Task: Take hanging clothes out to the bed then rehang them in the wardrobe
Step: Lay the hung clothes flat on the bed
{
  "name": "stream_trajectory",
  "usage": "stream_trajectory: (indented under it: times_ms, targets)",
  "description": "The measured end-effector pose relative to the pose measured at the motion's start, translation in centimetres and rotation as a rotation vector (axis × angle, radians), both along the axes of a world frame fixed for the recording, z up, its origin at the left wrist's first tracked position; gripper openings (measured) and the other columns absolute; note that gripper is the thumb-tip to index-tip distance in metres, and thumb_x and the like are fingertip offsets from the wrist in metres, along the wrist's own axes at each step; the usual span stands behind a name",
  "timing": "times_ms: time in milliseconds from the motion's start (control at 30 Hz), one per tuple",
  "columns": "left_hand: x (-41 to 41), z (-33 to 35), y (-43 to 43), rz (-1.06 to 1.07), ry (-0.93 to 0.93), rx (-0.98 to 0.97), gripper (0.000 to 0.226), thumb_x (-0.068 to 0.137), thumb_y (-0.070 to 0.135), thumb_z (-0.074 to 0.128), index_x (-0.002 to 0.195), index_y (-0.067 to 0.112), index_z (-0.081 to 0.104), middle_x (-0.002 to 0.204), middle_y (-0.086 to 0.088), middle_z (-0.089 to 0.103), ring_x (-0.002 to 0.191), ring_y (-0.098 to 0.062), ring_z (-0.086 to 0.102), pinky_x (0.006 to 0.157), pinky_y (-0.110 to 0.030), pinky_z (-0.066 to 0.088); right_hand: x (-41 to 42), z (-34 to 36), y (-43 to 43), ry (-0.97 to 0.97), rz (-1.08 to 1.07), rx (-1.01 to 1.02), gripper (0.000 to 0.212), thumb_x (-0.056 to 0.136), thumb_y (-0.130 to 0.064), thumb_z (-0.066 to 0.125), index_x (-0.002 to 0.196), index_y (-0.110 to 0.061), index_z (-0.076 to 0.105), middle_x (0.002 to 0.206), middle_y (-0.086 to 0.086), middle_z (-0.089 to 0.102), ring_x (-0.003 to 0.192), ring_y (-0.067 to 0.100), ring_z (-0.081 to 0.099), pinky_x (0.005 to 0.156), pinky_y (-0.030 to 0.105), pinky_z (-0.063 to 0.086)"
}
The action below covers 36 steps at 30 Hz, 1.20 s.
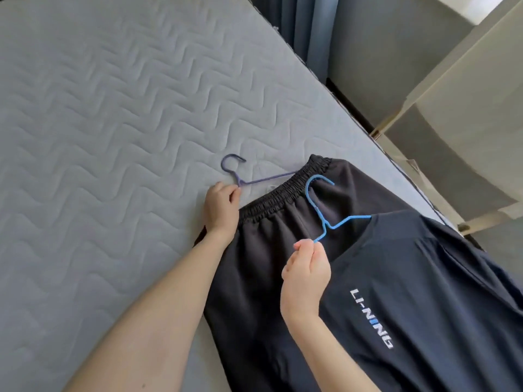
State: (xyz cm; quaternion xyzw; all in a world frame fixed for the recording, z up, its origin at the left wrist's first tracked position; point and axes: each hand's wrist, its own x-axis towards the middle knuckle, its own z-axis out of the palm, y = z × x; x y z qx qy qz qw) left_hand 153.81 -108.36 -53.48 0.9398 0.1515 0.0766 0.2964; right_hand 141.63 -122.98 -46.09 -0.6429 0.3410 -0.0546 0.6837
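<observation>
Black trousers (271, 250) with an elastic waistband lie on the grey quilted mattress (99, 123). A purple wire hanger (240, 176) sticks out from under the waistband, and my left hand (222, 209) grips it just below the hook. A dark navy T-shirt (424, 292) with white lettering lies over the trousers on the right. Its light blue hanger (321, 210) pokes out of the neck, and my right hand (307, 274) pinches the hanger's left shoulder.
The mattress edge runs diagonally from top centre to the right. Beyond it hang blue-grey curtains (308, 32), and a pale cabinet or wardrobe panel (458, 103) stands at the right. Bare mattress stretches to the left.
</observation>
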Motion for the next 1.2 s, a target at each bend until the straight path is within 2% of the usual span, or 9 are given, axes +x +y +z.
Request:
stream_trajectory:
  times_ms: [167,333,400,533,767,900,967,1100,1200]
  targets:
    - [-0.1,-0.4,-0.5,0.018,-0.077,0.095,0.018,0.089,0.018,0.062,0.084,0.007,0.075,0.076,-0.011,0.063,0.078,-0.028,0.055,0.068,-0.03,0.037,0.0,-0.8,1.1,0.029,0.023,0.06,0.028,0.086,-0.02,0.041,0.06,-0.028,0.049,0.05,-0.007,0.034,0.052,0.016,0.029,0.053,0.036,0.028]
    - [0.1,2.2,-0.4,-0.043,0.1,-0.022,0.023,0.091,0.024,0.058,0.086,0.004,0.069,0.09,-0.012,0.065,0.09,-0.031,0.057,0.078,-0.035,0.041,-0.6,3.8,-0.1,0.018,0.009,0.159,0.029,0.094,-0.002,0.037,0.068,-0.013,0.043,0.049,-0.008,0.029,0.045,0.01,0.024,0.044,0.025,0.024]
    - [-0.9,5.0,-0.8,-0.032,0.146,-0.078,0.026,0.093,0.029,0.054,0.094,0.007,0.068,0.097,-0.01,0.064,0.096,-0.028,0.056,0.083,-0.036,0.043,-1.4,6.7,-1.3,-0.003,0.017,0.192,0.029,0.095,0.0,0.036,0.068,-0.012,0.041,0.05,-0.008,0.026,0.046,0.01,0.021,0.042,0.023,0.021]
    - [-5.8,13.7,-2.6,-0.079,0.031,-0.173,0.025,0.096,0.026,0.049,0.104,0.011,0.067,0.101,-0.005,0.066,0.096,-0.024,0.058,0.084,-0.034,0.046,-4.5,14.3,-5.0,-0.047,0.01,0.182,0.034,0.095,0.003,0.035,0.065,-0.014,0.035,0.05,-0.008,0.022,0.045,0.01,0.018,0.041,0.021,0.019]
    - [-23.4,31.3,-7.0,-0.365,-0.05,-0.273,0.03,0.098,0.025,0.045,0.112,0.012,0.068,0.106,0.002,0.068,0.101,-0.015,0.062,0.092,-0.027,0.047,-17.6,30.7,-12.7,-0.092,0.0,0.081,0.029,0.094,0.002,0.036,0.068,-0.01,0.037,0.055,0.0,0.019,0.047,0.012,0.017,0.041,0.022,0.017]
    - [-36.7,38.5,-8.5,-0.358,0.017,-0.327,0.037,0.096,0.034,0.04,0.112,0.016,0.068,0.106,0.01,0.066,0.103,-0.008,0.061,0.091,-0.026,0.048,-28.7,37.8,-16.4,-0.124,-0.038,0.035,0.033,0.097,-0.002,0.037,0.066,-0.011,0.044,0.051,-0.005,0.023,0.045,0.011,0.019,0.041,0.018,0.016]
    - [-43.5,40.3,-9.3,-0.315,0.064,-0.334,0.039,0.094,0.037,0.039,0.111,0.017,0.068,0.106,0.009,0.067,0.102,-0.008,0.061,0.09,-0.027,0.049,-34.3,40.7,-17.9,-0.153,-0.043,0.017,0.036,0.098,-0.003,0.036,0.065,-0.014,0.044,0.05,-0.006,0.023,0.044,0.01,0.02,0.041,0.018,0.016]
    - [-56.5,42.1,-10.2,-0.257,0.119,-0.295,0.034,0.094,0.029,0.042,0.109,0.015,0.069,0.108,0.0,0.069,0.104,-0.015,0.062,0.087,-0.02,0.042,-44.7,44.4,-19.8,-0.265,-0.04,0.031,0.033,0.097,-0.004,0.035,0.066,-0.015,0.041,0.05,-0.009,0.025,0.044,0.008,0.021,0.041,0.018,0.016]
    - [-65.4,42.5,-10.6,-0.157,0.122,-0.323,0.032,0.095,0.03,0.044,0.106,0.014,0.07,0.102,0.002,0.068,0.1,-0.015,0.061,0.086,-0.027,0.045,-51.6,45.5,-20.7,-0.312,-0.009,0.055,0.032,0.095,-0.006,0.035,0.066,-0.017,0.041,0.051,-0.009,0.026,0.043,0.007,0.022,0.041,0.018,0.016]
